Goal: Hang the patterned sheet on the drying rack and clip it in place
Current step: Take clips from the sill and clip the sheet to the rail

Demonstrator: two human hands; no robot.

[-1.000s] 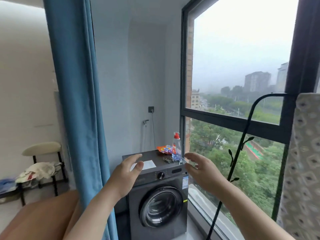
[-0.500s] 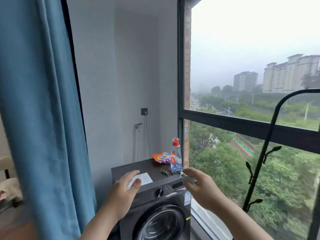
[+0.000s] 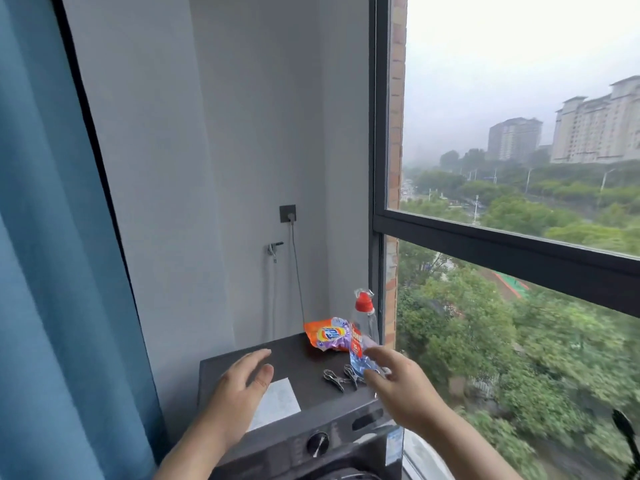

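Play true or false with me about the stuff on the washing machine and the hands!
Metal clips lie on the washing machine. True.
The right hand holds a clip. False: it is open and empty, near the clips.
The left hand is open too. True.
The bottle has a green cap. False: the cap is red.
The curtain is blue. True.
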